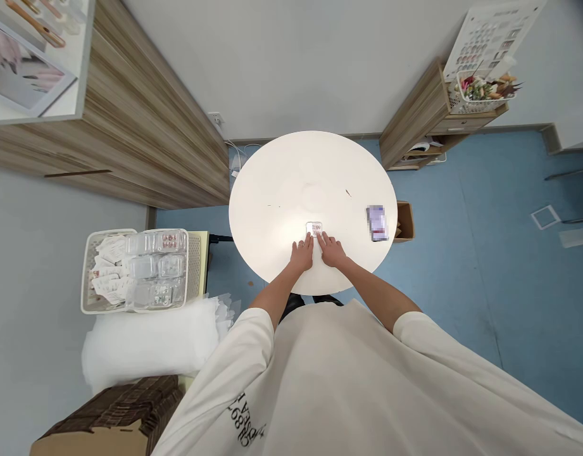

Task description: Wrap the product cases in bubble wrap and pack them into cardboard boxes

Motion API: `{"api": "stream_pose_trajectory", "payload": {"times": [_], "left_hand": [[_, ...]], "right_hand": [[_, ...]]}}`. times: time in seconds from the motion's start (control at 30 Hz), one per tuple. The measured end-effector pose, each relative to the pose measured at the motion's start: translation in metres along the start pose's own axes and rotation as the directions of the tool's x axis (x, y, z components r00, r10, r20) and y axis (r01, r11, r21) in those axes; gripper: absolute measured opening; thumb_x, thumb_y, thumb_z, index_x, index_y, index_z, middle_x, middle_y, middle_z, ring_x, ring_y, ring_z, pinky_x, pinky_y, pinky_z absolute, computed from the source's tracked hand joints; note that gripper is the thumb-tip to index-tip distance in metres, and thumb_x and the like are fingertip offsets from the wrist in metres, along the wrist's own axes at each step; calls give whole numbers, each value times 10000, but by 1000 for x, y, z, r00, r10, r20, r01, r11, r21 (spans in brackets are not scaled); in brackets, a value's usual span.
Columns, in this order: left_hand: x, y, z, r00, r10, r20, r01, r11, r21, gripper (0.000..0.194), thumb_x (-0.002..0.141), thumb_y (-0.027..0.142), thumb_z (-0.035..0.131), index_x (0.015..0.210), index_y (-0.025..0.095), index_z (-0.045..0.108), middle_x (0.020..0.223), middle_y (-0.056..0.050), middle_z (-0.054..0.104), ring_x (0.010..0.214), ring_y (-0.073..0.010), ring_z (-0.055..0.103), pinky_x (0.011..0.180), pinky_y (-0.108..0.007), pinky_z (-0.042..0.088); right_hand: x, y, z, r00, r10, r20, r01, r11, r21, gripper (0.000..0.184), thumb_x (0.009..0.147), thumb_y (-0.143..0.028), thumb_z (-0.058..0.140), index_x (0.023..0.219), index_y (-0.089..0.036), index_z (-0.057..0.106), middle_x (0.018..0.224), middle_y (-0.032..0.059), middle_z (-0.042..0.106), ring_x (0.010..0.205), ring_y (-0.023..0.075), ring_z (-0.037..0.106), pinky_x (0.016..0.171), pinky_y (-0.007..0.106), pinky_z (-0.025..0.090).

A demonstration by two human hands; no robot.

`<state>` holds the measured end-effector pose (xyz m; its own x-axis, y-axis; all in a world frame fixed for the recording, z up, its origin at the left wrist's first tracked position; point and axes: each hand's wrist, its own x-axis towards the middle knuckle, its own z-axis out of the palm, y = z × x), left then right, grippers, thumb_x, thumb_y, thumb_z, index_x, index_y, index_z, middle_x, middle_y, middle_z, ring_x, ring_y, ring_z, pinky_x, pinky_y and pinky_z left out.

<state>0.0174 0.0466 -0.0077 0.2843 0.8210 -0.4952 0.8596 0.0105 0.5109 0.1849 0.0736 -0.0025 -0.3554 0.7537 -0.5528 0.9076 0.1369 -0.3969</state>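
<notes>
A small clear plastic case [314,227] with pinkish pieces inside lies flat on the round white table [310,161]. My left hand [302,253] rests palm down, its fingertips at the near left edge of the case. On the other side, my right hand [332,250] lies palm down with fingers stretched to the case's near right edge. Both hands have their fingers extended and grip nothing. The fingertips hide part of the case's near edge.
A blurred purple packet [377,223] lies at the table's right side. Left stands a white basket [188,272] of clear cases and paper cards, by white packing sheets [149,342] and folded cardboard [111,411]. A cardboard box [405,221] sits on the floor at right.
</notes>
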Motion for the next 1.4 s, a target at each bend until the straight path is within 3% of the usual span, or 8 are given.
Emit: {"api": "stream_pose_trajectory", "payload": {"times": [0.13, 0.27, 0.4, 0.53, 0.83, 1.13, 1.27, 1.4], "left_hand": [[12, 4, -8, 1000, -32, -1, 31, 997, -74, 927, 804, 277, 587, 1630, 211, 172, 1710, -75, 35, 1487, -443, 221, 1203, -658, 91], [3, 7, -15, 1000, -15, 21, 17, 997, -70, 899, 816, 274, 561, 1625, 218, 174, 1710, -68, 4, 1468, -428, 278, 1182, -626, 181], [-21, 4, -21, 999, -43, 34, 44, 998, -55, 893, 823, 276, 569, 1621, 236, 170, 1709, -85, -22, 1445, -424, 339, 1153, -578, 251], [-54, -4, -26, 994, -88, -60, 85, 995, -45, 882, 852, 278, 554, 1626, 238, 133, 1708, -100, -22, 1440, -417, 359, 1142, -536, 280], [-126, -42, -33, 946, -238, -220, 211, 967, -140, 781, 926, 398, 513, 1612, 233, 176, 1699, -141, 92, 1451, -396, 368, 1140, -504, 310], [-221, -106, -12, 889, -323, -326, 229, 928, -294, 710, 937, 399, 514, 1578, 200, 281, 1678, -172, 176, 1492, -392, 309, 1180, -521, 270], [-279, -141, 5, 864, -353, -359, 242, 917, -317, 707, 926, 335, 520, 1574, 171, 288, 1668, -187, 195, 1504, -394, 274, 1194, -547, 232], [-336, -174, 27, 833, -385, -397, 254, 904, -343, 711, 910, 327, 555, 1559, 167, 311, 1652, -190, 241, 1510, -374, 262, 1202, -515, 238]], "right_hand": [[8, 0, -8, 1000, 18, -6, -17, 999, 45, 901, 835, -305, 572, 1632, -274, 152, 1705, 62, 117, 1451, 388, 280, 1160, 580, 261], [-1, 1, -9, 1000, 12, -20, -11, 999, 46, 878, 871, -283, 521, 1639, -272, 97, 1703, 73, 121, 1445, 382, 296, 1133, 561, 306], [-17, -1, -11, 999, 13, -38, -11, 999, 53, 844, 896, -282, 486, 1641, -242, 89, 1704, 89, 101, 1439, 386, 311, 1123, 544, 323], [-24, -13, -17, 997, -48, -56, 50, 998, 31, 789, 907, -274, 469, 1631, -228, 158, 1703, 86, 104, 1443, 388, 303, 1130, 546, 317], [-27, -84, -14, 970, -241, -26, 238, 967, -87, 629, 950, -256, 470, 1565, -220, 345, 1645, 127, 278, 1421, 361, 376, 1105, 495, 382], [-45, -164, 50, 935, -355, -29, 355, 922, 154, 469, 968, -214, 446, 1422, -177, 555, 1443, 127, 551, 1191, 235, 612, 1083, 387, 440], [-63, -213, 97, 935, -352, -46, 353, 906, 235, 442, 953, -218, 473, 1373, -205, 610, 1401, 101, 606, 1228, 242, 600, 1093, 400, 439], [-90, -261, 152, 937, -348, 20, 327, 899, 293, 424, 964, -256, 464, 1349, -211, 636, 1390, 99, 622, 1247, 252, 598, 1078, 411, 460]]}}
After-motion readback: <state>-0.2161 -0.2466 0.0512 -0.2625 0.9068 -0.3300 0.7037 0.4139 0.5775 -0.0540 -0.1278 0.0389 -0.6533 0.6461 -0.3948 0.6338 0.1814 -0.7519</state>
